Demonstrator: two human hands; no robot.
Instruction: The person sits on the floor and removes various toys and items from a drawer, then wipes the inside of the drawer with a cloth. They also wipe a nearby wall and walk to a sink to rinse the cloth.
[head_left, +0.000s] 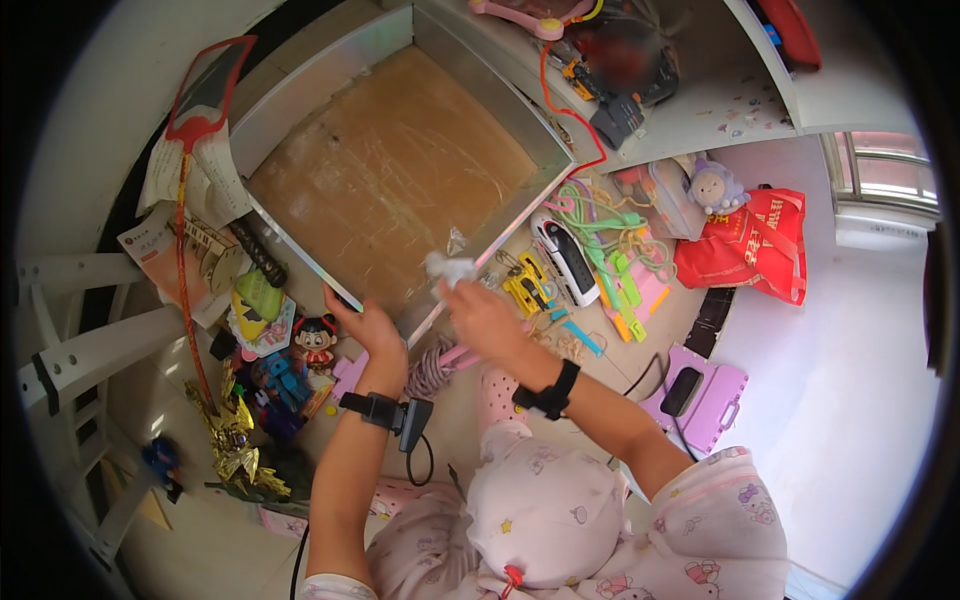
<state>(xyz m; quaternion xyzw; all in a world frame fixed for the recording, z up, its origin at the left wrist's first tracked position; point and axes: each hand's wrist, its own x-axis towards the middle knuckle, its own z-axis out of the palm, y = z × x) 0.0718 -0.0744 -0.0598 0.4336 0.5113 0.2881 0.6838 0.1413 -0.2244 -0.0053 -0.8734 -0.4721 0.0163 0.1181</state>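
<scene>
A large metal-sided drawer (390, 172) with a scuffed brown bottom stands tilted in front of me. My left hand (371, 326) grips its near left corner, the thumb on the outside of the wall. In my right hand (480, 311) is a crumpled white tissue or cloth (450, 268), held over the near right wall of the drawer. A small scrap of clear plastic (455, 241) lies inside, close to the cloth. Black straps with small devices are on both wrists.
Right of the drawer lie a toy train (564, 259), green jump ropes (600, 214), a yellow toy (527, 285) and a red bag (750, 244). A doll (315, 341), a red-framed net (214, 82) and a metal ladder (112, 341) are at left. A phone (683, 391) rests on a purple folding stool (709, 405).
</scene>
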